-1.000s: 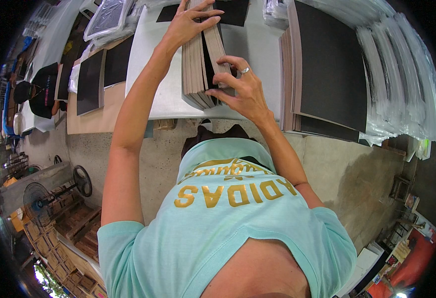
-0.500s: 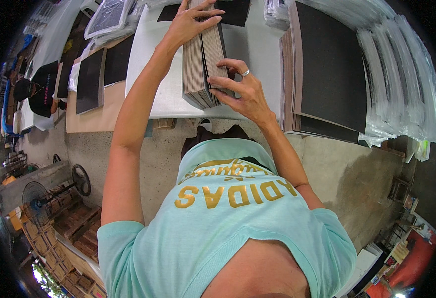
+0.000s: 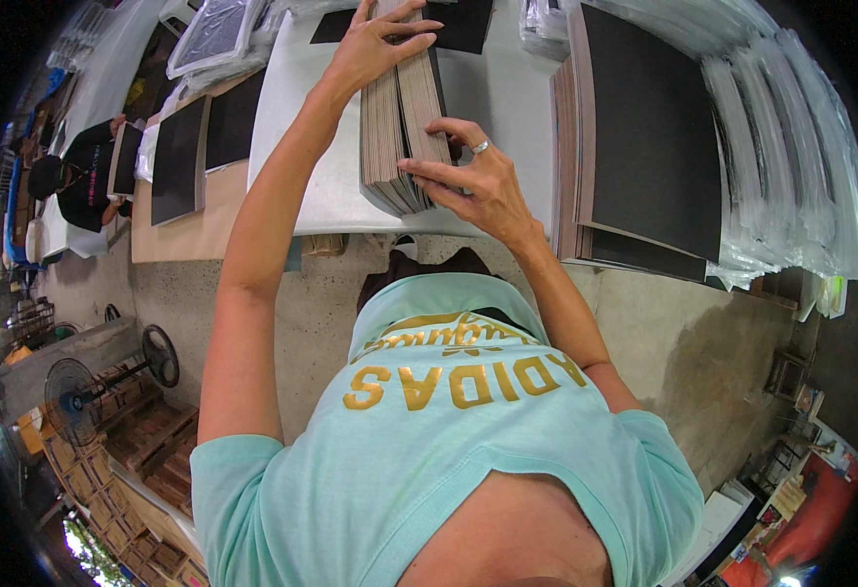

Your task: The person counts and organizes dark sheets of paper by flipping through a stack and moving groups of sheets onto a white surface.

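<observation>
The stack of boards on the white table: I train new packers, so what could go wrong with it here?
The stack of boards stands on edge near the white table rim, braced only by the left hand on top and the right hand at its side; loose boards might fan out or slide off. The fingertips press into the board edges, so a pinch or paper cut seems possible.

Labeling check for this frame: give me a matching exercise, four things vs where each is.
Things:
1. left hand
2. right hand
3. tall stack of black-faced boards
4. floor fan

Places:
A. on the concrete floor, lower left
B. on the table, right of the held boards
C. on the near end of the bundle of boards
D. on the far end of the bundle

Pairs: 1-D, 2-C, 3-B, 4-A
</observation>
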Available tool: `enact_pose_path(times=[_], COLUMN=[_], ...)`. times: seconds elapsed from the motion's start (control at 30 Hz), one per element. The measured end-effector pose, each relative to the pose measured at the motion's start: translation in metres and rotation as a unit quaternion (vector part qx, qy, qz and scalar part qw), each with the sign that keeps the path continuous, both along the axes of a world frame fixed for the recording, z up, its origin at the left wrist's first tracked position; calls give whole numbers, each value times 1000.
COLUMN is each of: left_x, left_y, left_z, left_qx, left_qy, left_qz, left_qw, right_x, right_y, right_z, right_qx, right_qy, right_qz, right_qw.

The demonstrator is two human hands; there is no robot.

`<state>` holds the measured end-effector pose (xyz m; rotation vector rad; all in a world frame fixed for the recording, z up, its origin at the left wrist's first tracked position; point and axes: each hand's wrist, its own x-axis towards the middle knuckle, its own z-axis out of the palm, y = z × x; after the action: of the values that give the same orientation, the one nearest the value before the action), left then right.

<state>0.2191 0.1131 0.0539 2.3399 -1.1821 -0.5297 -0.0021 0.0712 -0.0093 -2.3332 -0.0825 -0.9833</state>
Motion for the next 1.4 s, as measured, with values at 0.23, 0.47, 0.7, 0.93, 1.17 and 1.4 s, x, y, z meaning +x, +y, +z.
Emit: enact_pose_path(times=[0.23, 0.47, 0.7, 0.93, 1.17, 1.4], left_x=[-4, 13, 43, 29, 31, 41], left_y=[1, 1, -5, -15, -9, -7], left_z=[1, -17, -47, -44, -40, -43], left_qx=[-25, -60, -199, -255, -220, -198], left_qy=[0, -8, -241, -153, -156, -87], left_qz=[10, -28, -89, -38, 61, 76], left_qw=[1000, 998, 946, 954, 961, 973], right_x=[0, 2, -1, -3, -3, -4], right_y=[0, -3, 18, 30, 31, 30], right_z=[-1, 13, 23, 30, 40, 43], right_qx=[-6, -21, -22, 2, 22, 14], right_qy=[-10, -31, 30, 83, 116, 145], right_qz=[0, 16, -94, -153, -173, -168], right_qw=[1000, 999, 995, 985, 978, 975])
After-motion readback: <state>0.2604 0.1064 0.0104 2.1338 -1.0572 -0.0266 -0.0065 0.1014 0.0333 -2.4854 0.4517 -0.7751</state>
